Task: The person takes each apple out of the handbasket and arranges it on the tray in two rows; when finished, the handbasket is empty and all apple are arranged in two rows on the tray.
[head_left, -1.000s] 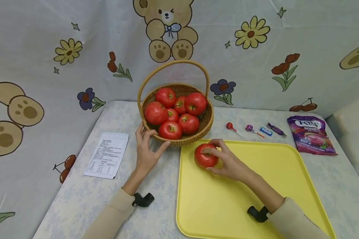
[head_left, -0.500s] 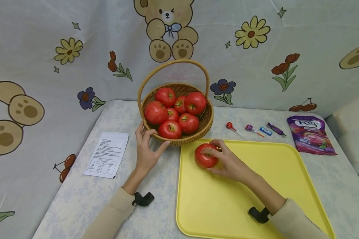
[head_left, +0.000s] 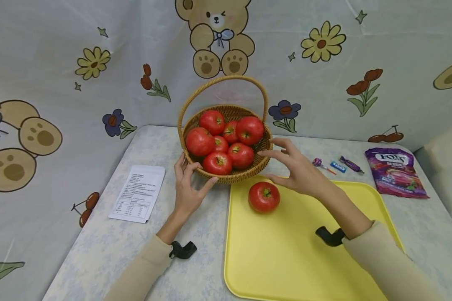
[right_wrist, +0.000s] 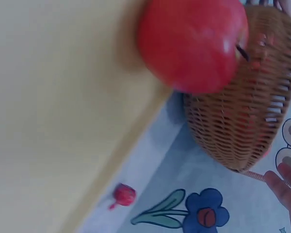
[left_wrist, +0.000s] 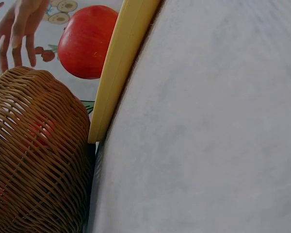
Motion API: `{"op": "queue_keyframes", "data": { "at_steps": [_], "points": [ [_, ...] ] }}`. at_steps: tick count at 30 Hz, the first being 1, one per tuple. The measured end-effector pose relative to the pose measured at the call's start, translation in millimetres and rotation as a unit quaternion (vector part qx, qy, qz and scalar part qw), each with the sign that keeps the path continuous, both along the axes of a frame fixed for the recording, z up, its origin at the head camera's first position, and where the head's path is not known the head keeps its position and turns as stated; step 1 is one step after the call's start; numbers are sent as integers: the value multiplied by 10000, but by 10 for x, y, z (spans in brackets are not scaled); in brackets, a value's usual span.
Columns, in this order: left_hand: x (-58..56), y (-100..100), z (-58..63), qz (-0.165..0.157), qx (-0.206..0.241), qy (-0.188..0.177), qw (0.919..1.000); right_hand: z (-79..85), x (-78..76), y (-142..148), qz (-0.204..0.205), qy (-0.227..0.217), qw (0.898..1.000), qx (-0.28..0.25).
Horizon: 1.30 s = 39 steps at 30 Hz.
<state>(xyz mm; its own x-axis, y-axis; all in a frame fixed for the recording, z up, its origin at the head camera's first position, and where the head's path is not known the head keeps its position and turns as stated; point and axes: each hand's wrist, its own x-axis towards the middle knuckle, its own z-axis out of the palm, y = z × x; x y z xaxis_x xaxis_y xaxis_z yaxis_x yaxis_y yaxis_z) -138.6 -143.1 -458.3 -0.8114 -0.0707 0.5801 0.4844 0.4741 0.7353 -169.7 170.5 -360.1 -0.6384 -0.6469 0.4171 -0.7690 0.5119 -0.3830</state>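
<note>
The wicker basket (head_left: 245,174) sits at the upper centre of the head view, 7 red apples (head_left: 217,163) in it. At its lower left, the left hand (head_left: 187,191) rests against it, fingers and thumb spread wide. The right hand (head_left: 298,169), right of centre, is spread too and grips nothing; I can't tell whether it touches the basket. Below, 1 loose apple (head_left: 264,197) lies on the yellow tray (head_left: 278,259).

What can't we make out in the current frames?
Bottom of basket, head view: piled apples cover it.
Red lollipop, head view: right hand covers it; blurred in right wrist view.
Print on white packet, head view: too small to read.
Near right corner of yellow tray, head view: behind right sleeve or past bottom edge.
</note>
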Motion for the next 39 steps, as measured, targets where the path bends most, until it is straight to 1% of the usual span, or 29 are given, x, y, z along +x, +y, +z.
{"op": "queue_keyframes", "data": {
  "at_steps": [3,7,10,13,17,24,29,39],
  "points": [
    [-1,0,-1,0,45,-18,10000,117,-259,-75,147,234,9996,49],
    [0,7,-6,-27,127,22,9999,205,-542,-190,224,239,9992,235],
    [-1,9,-8,-3,116,49,9999,231,-691,-269,178,181,9986,468],
    [-2,13,-7,24,57,29,10000,235,-794,-323,110,143,9973,718],
    [1,14,-6,46,-1,-43,10000,212,-897,-358,72,112,9943,1060],
    [5,-14,-13,117,-73,-100,9999,165,-1029,-400,-27,-205,9897,1417],
    [17,-14,-13,83,-97,-124,9998,127,-1081,-406,20,-53,9880,1545],
    [0,-5,-17,114,-127,-77,9998,96,-1146,-427,96,122,9885,1502]
  ]
}}
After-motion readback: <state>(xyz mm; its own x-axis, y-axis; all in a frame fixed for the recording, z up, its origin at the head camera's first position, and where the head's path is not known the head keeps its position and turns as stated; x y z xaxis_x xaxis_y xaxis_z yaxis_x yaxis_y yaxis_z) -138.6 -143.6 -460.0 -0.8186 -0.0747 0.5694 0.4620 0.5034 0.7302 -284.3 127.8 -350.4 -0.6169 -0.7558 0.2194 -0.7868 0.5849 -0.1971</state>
